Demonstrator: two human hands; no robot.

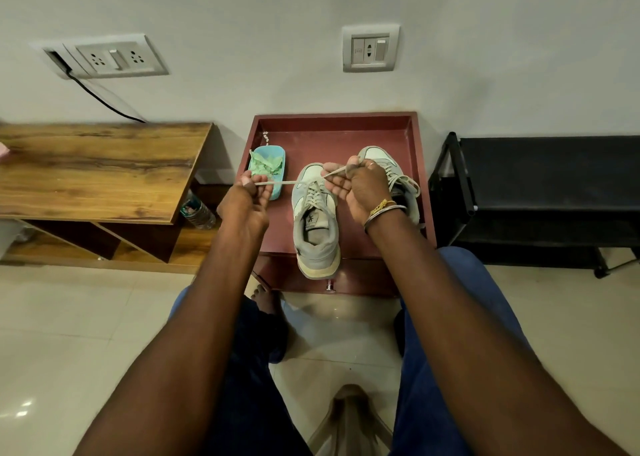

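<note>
Left hand [244,202] pinches shoelace [277,182] end, drawn taut. Grey sneaker [316,228] on maroon tray [332,119], toe toward wall. Right hand [360,189] pinches other end. Lace soft, limp (probably slippery): grip near tips. Sneaker light, may slide.

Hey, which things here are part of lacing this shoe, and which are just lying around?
In use: left hand, right hand, shoelace, grey sneaker.
Lying about: second sneaker, blue dish of green scraps, water bottle, wooden table, black rack.
</note>
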